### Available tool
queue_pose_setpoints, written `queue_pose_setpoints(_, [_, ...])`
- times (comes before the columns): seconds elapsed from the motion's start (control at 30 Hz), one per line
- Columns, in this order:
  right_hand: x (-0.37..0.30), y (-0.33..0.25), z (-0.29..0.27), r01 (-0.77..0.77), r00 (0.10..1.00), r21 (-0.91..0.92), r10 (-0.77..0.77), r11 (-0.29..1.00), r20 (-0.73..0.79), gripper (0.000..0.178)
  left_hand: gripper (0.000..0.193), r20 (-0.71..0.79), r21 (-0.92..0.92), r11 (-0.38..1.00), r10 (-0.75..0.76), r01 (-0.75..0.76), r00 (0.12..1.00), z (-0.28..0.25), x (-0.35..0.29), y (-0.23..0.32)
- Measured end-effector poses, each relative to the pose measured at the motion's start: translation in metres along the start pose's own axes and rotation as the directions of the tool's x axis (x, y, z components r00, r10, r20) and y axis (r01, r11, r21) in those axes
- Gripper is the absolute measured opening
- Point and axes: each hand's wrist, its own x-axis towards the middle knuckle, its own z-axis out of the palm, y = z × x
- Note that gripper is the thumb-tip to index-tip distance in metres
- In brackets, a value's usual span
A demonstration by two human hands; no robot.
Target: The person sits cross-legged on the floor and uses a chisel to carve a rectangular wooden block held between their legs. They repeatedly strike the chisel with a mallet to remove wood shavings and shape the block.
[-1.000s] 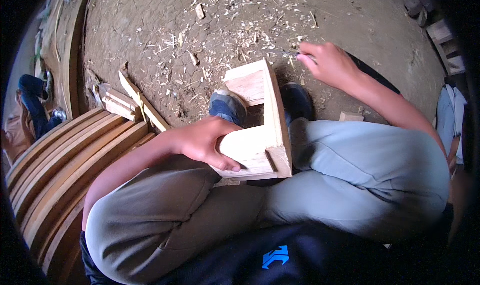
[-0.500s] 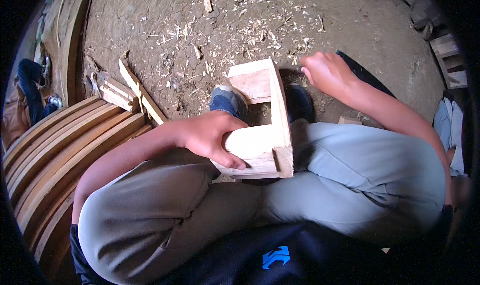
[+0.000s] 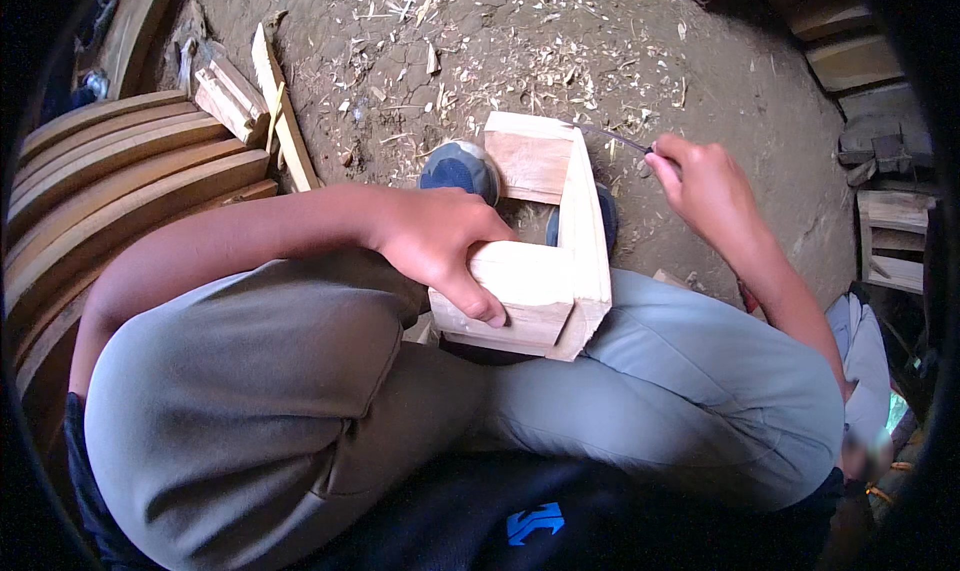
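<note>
Between my knees stands a pale wooden frame (image 3: 588,236), made of short boards joined to one longer side piece. My left hand (image 3: 440,241) is closed over its near board (image 3: 520,271), thumb on the face toward me. My right hand (image 3: 705,186) is closed in a fist to the right of the frame's far end. From that fist a thin dark blade-like tool (image 3: 620,139) runs left, its tip at the frame's far right corner. Its handle is hidden in my fingers, and I cannot tell whether the tip touches the wood.
Curved wooden pieces (image 3: 120,186) are stacked at my left, with short offcuts (image 3: 232,96) and a pointed slat (image 3: 285,121) beyond. Shavings (image 3: 520,61) litter the earth floor. My shoe (image 3: 455,171) is beside the frame. More wooden frames (image 3: 893,236) stand at the right.
My right hand has moved right and slightly down in the picture, and the thin tool now reaches the frame's far corner. My left hand keeps its grip; the frame is tilted slightly differently.
</note>
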Motion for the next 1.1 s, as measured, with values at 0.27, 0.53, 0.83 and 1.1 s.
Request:
queue_pose_setpoints(0.27, [0.025, 0.004, 0.017, 0.104, 0.993, -0.106, -0.096, 0.989, 0.072, 0.016, 0.060, 0.011, -0.008, 1.000, -0.020, 0.020, 1.000, -0.001, 0.002, 0.000])
queue_pose_setpoints(0.53, [0.018, 0.013, -0.010, -0.064, 0.996, 0.019, 0.065, 0.998, -0.054, 0.021, 0.059, 0.002, 0.010, 1.000, -0.017, 0.017, 1.000, 0.001, 0.000, -0.002])
queue_pose_setpoints(0.83, [0.011, -0.012, 0.003, 0.005, 0.999, -0.040, -0.003, 0.999, 0.036, 0.020, 0.061, 0.021, -0.124, 0.990, -0.063, 0.065, 0.998, -0.002, 0.000, 0.002])
queue_pose_setpoints(1.1, [0.030, 0.018, 0.006, -0.044, 0.999, -0.077, 0.045, 0.996, 0.008, 0.019, 0.062, 0.014, -0.022, 1.000, -0.011, 0.011, 1.000, -0.003, -0.001, 0.003])
